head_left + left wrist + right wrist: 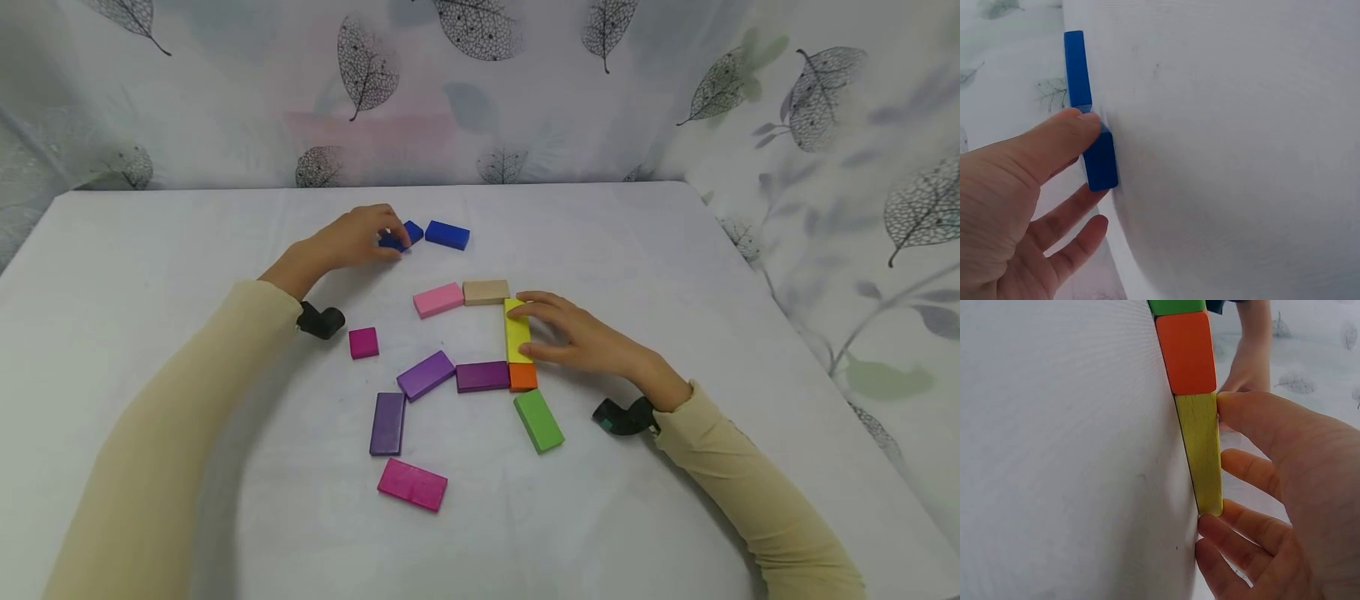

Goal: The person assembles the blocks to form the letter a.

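Near the back of the table my left hand (358, 237) pinches a blue block (1101, 161) between thumb and fingers. A second blue block (447, 235) lies just to its right, end to end with it in the left wrist view. My right hand (581, 333) holds a yellow block (517, 332), thumb near one end and fingertips at the other. An orange block (1186, 353) adjoins the yellow block's near end. A tan block (486, 292) sits at its far end, with a pink block (438, 300) to the left.
Below the orange block lies a green block (538, 422). A plum block (482, 377), a violet block (426, 375) and a dark purple block (387, 423) curve leftward. A magenta square block (363, 342) and a magenta oblong block (412, 485) lie apart on the white tabletop (660, 533).
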Tool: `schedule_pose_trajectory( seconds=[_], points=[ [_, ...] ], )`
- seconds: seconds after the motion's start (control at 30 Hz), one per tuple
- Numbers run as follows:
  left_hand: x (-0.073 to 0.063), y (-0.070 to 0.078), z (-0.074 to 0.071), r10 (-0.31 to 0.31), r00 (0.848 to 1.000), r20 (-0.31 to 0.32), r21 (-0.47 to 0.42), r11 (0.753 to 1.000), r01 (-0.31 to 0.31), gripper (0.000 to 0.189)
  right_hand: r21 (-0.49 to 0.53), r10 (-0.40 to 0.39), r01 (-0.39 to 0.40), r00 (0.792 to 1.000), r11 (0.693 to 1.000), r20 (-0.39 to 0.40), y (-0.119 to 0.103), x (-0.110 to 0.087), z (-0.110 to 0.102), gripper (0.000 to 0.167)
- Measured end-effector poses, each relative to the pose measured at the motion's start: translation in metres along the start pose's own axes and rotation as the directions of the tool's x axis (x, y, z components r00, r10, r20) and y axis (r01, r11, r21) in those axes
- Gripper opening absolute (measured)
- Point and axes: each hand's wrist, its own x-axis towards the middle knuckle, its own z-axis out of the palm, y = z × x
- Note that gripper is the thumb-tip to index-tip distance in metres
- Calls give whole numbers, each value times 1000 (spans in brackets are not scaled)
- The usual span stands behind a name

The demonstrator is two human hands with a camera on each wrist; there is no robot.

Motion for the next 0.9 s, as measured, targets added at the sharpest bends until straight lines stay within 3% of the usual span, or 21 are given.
schedule_pose_trajectory(
  seconds=[0.27, 0.53, 0.7, 0.9],
  points=[
    [-5, 4, -5, -130, 989, 68, -22, 991, 132, 54, -3, -13, 13, 1000, 1000, -7, 0, 0, 0, 50],
    [-8, 9, -6, -245, 967, 73, 32, 970, 243, 52, 12, -6, 6, 1000, 1000, 0, 1, 0, 0, 50],
    [-13, 12, -6, -262, 964, 45, 32, 965, 261, 49, 8, -9, 9, 1000, 1000, 3, 1, -1, 1, 50],
    [-25, 22, -8, -212, 977, 9, -19, 977, 212, 47, 4, -9, 9, 1000, 1000, 4, 1, -1, -1, 50]
  ],
)
